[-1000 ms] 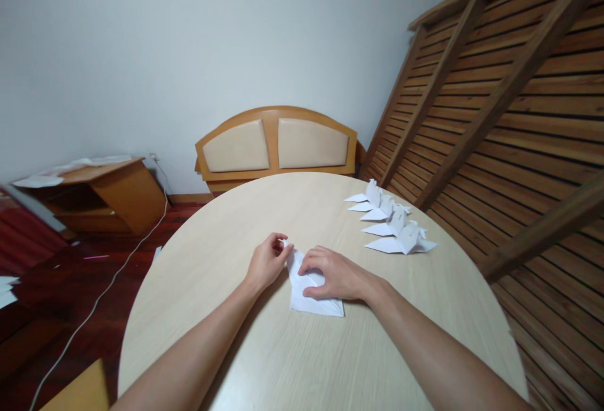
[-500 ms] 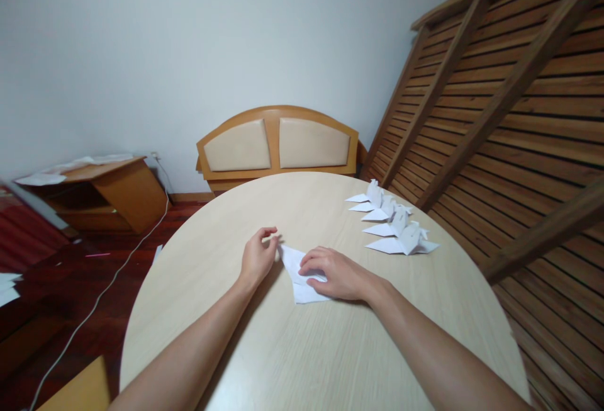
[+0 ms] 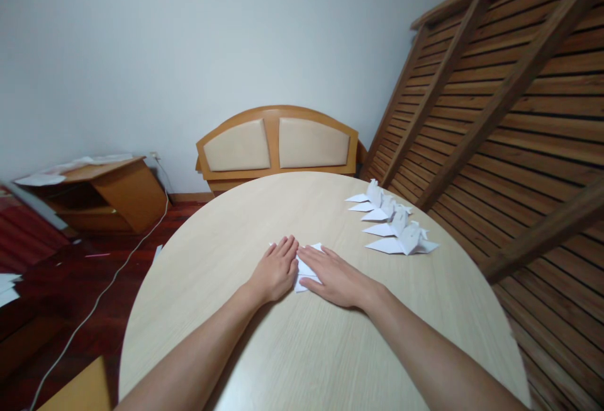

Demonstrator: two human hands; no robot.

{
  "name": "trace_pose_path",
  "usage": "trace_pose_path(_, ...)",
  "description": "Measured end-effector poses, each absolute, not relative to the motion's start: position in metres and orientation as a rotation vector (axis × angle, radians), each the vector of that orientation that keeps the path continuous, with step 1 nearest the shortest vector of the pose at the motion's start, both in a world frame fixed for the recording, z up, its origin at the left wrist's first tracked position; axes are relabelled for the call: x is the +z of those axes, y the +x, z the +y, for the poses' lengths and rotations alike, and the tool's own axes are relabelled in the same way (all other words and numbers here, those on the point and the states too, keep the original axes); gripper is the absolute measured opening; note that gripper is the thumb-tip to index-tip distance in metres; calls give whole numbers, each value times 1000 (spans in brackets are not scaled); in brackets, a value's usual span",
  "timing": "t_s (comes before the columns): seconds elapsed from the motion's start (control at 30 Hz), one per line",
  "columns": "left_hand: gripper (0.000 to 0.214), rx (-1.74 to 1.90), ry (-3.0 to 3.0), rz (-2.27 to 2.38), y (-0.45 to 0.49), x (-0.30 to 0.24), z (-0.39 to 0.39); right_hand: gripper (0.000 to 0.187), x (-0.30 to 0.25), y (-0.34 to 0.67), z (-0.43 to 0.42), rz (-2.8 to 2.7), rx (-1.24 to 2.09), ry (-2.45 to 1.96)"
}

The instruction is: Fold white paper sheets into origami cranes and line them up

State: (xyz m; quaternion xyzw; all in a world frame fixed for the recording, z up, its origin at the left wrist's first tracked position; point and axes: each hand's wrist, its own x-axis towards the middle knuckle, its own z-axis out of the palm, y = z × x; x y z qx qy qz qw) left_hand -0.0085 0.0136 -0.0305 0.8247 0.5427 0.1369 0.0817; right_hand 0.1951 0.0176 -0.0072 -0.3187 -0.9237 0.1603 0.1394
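Observation:
A folded piece of white paper lies on the round pale wood table, mostly covered by my two hands. My left hand rests flat over its left side, fingers stretched out and pointing away from me. Over its right side lies my right hand, also flat, with the thumb spread toward the near edge of the paper. The fingertips of both hands almost meet in the middle. How the paper is folded under them is hidden.
Several white folded paper birds stand in a row at the table's right rear. Beyond the table is a padded headboard. Wooden slats lean at the right. A low desk with papers and a white cable are at left.
My left hand has come down from beside the paper's far left corner onto the paper and flattened. My right hand has straightened its fingers. The paper is now more covered.

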Motion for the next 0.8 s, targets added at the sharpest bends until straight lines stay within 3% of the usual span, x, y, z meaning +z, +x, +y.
trace_pose_path(0.3,56,327,2378,2002,-15,-27,12,82,-6,193,9,-2771,568,-1126)
trace_pose_path(0.5,56,250,2583,1558,-15,-25,10,82,-6,202,20,-2760,534,-1081)
trace_pose_path(0.8,67,152,2560,1563,-17,-18,6,69,-7,212,29,-2719,383,-1186)
